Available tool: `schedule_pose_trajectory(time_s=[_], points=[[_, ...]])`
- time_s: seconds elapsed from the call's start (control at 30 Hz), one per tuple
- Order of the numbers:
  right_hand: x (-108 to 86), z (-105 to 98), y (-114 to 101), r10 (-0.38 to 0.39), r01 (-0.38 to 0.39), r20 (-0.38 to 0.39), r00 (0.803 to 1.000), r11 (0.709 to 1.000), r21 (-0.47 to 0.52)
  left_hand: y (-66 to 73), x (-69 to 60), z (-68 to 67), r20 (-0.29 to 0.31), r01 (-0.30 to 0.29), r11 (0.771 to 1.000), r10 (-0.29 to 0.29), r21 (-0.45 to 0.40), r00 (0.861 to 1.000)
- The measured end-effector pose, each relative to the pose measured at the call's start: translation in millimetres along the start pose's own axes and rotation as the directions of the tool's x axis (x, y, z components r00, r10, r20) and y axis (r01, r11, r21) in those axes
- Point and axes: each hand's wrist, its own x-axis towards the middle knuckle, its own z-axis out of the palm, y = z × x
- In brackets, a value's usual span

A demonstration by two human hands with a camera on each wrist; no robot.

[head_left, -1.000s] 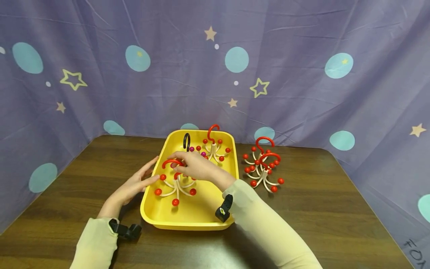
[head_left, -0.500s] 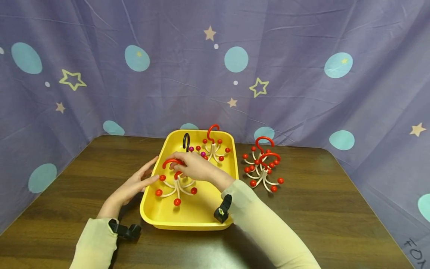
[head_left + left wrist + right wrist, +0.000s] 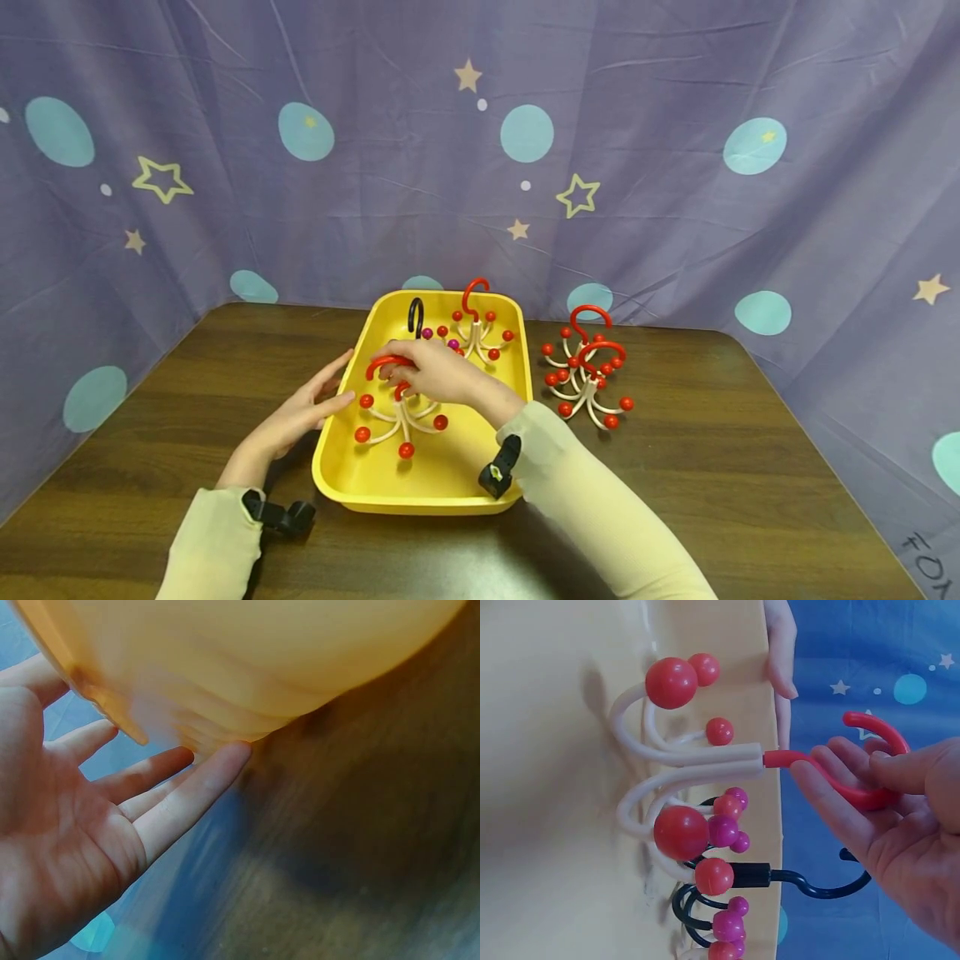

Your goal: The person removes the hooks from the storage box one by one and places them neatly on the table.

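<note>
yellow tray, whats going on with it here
A person's right hand holds a red-hooked hanger by its hook in the yellow tray; whether it touches the bottom is hard to tell. The left hand is at the tray's left edge. A black-hooked hanger and a second red-hooked hanger are farther back in the tray, and two more hangers stand on the table to the right.

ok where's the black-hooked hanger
In the head view, the black-hooked hanger is inside the yellow tray, just beyond the right hand, left of the far red-hooked hanger.
</note>
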Motion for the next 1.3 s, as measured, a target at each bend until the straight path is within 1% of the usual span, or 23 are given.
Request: schedule_pose_trajectory(time_s=[0.27, 0.5, 0.6, 0.73, 0.9, 1.03, 1.17, 1.3], points=[[-6.8, -8, -2, -0.017, 0.017, -0.040, 0.999, 1.000, 0.015, -0.7, 0.5, 0.0, -0.003, -0.003, 1.000, 0.003, 0.005, 1.000], [-15.0, -17, -3, -0.004, 0.008, -0.065, 0.998, 0.998, 0.060, -0.4, -1.1, 0.0, -0.003, -0.001, 1.000, 0.001, 0.019, 1.000], [-19.4, -21, -3, -0.026, 0.030, -0.085, 0.996, 0.999, 0.045, -0.3, -0.8, 0.2, -0.007, 0.001, 1.000, -0.001, 0.012, 1.000], [-24.9, -25, -4, -0.065, 0.072, -0.120, 0.991, 0.996, 0.053, -0.4, -0.5, 0.5, -0.010, 0.000, 1.000, 0.000, 0.009, 1.000], [-31.4, -30, -3, -0.079, 0.097, -0.142, 0.987, 0.988, 0.123, -0.2, 0.3, 0.7, -0.010, 0.000, 1.000, 0.000, 0.002, 1.000], [-38.4, -34, -3, -0.057, 0.084, -0.158, 0.986, 0.982, 0.169, 0.0, 0.9, 0.8, -0.006, -0.002, 1.000, 0.002, 0.003, 1.000], [-46.1, -39, -1, -0.044, 0.075, -0.182, 0.982, 0.983, 0.167, 0.0, 0.5, 0.6, -0.005, -0.006, 1.000, 0.006, -0.001, 1.000], [-55.5, -44, 1, -0.051, 0.076, -0.225, 0.973, 0.991, 0.106, -0.5, 0.4, 0.8, -0.003, -0.008, 1.000, 0.008, -0.002, 1.000]])
